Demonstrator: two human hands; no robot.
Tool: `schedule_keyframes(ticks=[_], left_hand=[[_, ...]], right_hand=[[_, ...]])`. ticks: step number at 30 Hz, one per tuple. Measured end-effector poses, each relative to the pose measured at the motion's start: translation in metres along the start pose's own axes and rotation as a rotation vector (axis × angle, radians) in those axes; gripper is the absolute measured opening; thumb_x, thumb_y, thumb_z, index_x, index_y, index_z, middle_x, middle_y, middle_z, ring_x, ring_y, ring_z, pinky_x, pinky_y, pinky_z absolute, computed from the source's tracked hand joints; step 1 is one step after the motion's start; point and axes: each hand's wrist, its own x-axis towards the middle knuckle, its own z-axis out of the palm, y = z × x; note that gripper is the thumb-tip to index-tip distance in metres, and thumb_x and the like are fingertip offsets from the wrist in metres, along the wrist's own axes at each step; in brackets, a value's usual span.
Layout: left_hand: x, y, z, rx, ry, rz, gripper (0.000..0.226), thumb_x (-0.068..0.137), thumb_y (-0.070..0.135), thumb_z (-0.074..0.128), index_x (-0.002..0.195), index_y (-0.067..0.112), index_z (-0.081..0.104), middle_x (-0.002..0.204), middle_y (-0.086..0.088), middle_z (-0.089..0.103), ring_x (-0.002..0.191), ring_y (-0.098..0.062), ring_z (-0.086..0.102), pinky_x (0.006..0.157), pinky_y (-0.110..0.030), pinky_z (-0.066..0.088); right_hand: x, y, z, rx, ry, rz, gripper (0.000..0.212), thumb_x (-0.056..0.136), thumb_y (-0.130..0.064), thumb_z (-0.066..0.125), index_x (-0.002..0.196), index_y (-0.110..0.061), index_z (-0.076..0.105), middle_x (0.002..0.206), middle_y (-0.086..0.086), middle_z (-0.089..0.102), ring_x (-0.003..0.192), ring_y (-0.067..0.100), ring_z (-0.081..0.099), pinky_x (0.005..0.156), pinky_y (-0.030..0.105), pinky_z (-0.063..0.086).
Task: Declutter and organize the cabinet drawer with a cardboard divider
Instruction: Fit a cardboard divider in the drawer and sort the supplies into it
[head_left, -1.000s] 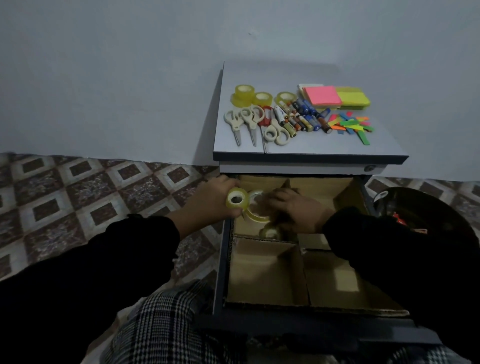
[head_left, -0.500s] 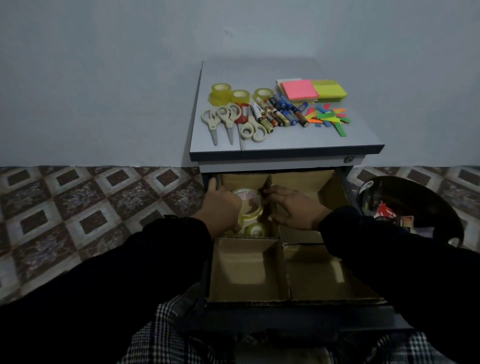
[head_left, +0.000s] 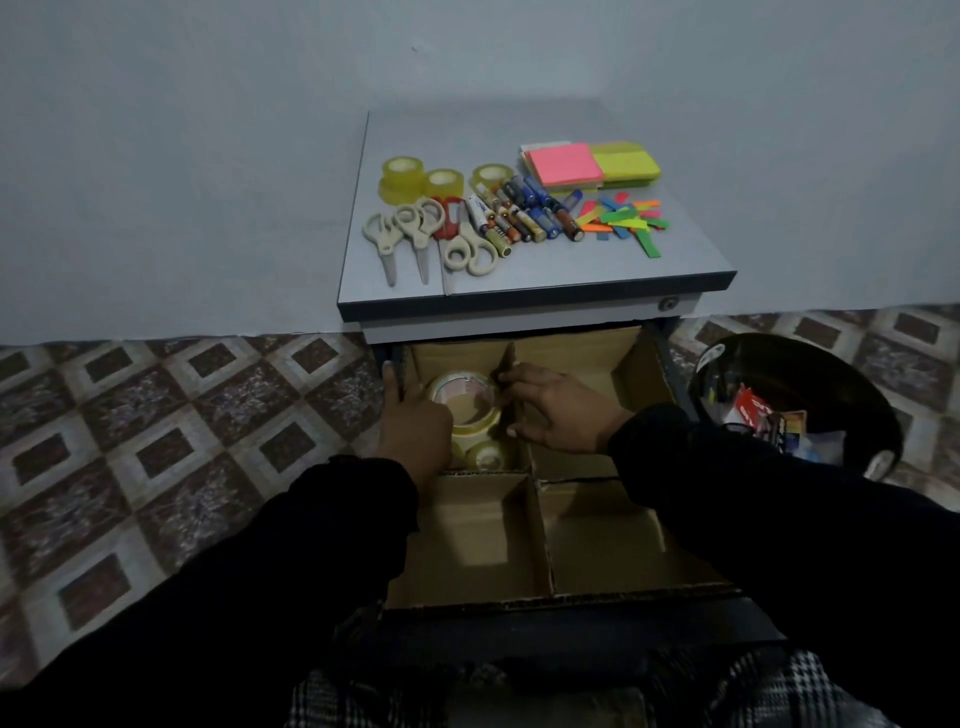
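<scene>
Gone from the left hand (head_left: 415, 431), the small tape roll; both hands lie relaxed beside the large tape roll (head_left: 464, 402), right hand (head_left: 558, 415) touching the divider (head_left: 506, 364); no legible writing.

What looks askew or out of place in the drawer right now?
The large tape roll in the rear-left compartment sits tilted on smaller rolls rather than flat. The centre divider wall beside it looks dented at its top edge. The two front compartments hold nothing.

Small tape roll (head_left: 488, 454) out of left hand (head_left: 415, 431), now in rear-left compartment.
</scene>
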Motion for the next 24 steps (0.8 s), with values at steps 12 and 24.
schedule_keyframes(ticks=[12,24], left_hand=[[-0.0042,0.0010,0.0000,-0.108,0.015,-0.047,0.020,0.088,0.026,0.051,0.099,0.017,0.066,0.110,-0.005,0.065,0.141,-0.026,0.018,0.110,-0.060,-0.012],[-0.0021,-0.0018,0.0079,-0.170,0.039,-0.034,0.028,0.086,0.041,0.057,0.100,0.018,0.065,0.115,-0.005,0.062,0.139,-0.023,0.022,0.112,-0.058,-0.007]], right_hand=[[-0.0010,-0.0014,-0.0002,-0.001,-0.010,0.021,0.050,0.092,-0.037,0.053,0.137,-0.019,0.042,0.154,-0.002,0.024,0.144,0.015,0.015,0.114,0.036,0.020],[-0.0019,-0.0048,-0.0044,-0.018,-0.035,0.035,0.050,0.092,-0.039,0.052,0.137,-0.021,0.041,0.155,-0.002,0.022,0.144,0.015,0.013,0.115,0.038,0.018]])
